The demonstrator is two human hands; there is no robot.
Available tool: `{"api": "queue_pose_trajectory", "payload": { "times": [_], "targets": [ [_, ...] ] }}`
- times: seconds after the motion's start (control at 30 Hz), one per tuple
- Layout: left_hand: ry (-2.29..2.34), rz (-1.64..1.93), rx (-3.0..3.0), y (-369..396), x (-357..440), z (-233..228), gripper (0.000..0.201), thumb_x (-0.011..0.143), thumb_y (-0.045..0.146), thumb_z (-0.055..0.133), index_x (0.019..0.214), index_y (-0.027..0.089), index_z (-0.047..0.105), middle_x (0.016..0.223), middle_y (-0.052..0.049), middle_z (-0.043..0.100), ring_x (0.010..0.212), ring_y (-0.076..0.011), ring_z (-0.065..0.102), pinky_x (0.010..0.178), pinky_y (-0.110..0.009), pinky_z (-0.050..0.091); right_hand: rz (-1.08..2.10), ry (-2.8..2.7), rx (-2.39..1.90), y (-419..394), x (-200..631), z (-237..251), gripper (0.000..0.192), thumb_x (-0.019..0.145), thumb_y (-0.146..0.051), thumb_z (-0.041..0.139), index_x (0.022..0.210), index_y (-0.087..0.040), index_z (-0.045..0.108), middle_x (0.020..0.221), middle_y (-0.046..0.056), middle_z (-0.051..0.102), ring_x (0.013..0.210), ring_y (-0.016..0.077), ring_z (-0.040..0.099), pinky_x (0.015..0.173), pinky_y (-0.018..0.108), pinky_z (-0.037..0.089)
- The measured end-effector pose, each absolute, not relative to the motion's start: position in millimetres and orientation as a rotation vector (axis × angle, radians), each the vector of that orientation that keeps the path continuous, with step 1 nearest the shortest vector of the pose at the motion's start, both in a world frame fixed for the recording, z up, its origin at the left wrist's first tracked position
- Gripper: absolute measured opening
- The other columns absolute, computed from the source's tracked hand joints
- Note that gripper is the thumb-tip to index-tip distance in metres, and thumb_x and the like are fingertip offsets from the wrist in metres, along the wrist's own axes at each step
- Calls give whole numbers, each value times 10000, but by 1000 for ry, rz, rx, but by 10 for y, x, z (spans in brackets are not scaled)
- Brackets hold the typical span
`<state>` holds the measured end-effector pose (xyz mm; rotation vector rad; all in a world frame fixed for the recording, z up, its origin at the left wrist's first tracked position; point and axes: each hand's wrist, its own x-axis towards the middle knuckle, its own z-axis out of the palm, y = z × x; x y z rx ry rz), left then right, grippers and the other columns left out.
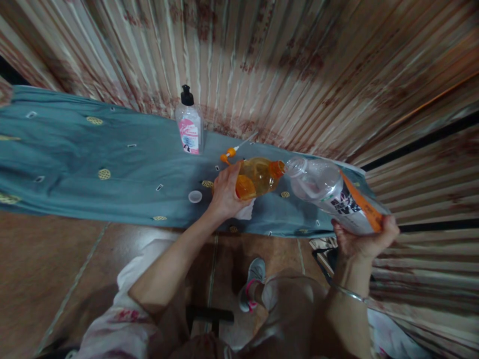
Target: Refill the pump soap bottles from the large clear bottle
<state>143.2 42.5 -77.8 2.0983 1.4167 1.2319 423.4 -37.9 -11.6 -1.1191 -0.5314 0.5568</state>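
Left hand (224, 192) gripped a rounded amber plastic bottle (258, 177), tilted near the teal cloth's (75, 154) right end. Right hand (364, 239) clasped a clear ribbed bottle (325, 192) by its base, the two necks meeting. Nearby lay a small white cap (195, 196); a pump dispenser (189, 124) stood at the back edge.

The left hand (224, 194) grips an orange bottle (258, 177), its mouth meeting the clear plastic bottle (322, 187) tilted in the right hand (364, 239); perhaps liquid passes. A white cap (195, 196) lies near on the blue cloth (75, 164).
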Motion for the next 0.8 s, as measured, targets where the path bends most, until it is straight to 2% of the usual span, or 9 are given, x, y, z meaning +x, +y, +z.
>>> {"api": "queue_pose_trajectory", "payload": {
  "times": [0.4,0.8],
  "targets": [
    [1431,1233,2089,434,1442,-769,955,592,342,795,1404,206,312,1329,-140,513,1218,-341,492,1000,-516,422,542,-578,-1102,-374,4270,-154,563,593,-598,527,953,-178,630,724,-2,588,429,138,537,254,247,384],
    [1421,1246,2091,441,1442,-807,986,590,339,792,1422,214,279,1358,-138,495,1230,-338,485,1010,-501,411,556,-549,-1083,-356,4257,-127,552,530,-598,571,879,-172,610,747,16,569,514,145,562,305,240,420]
  ]
}}
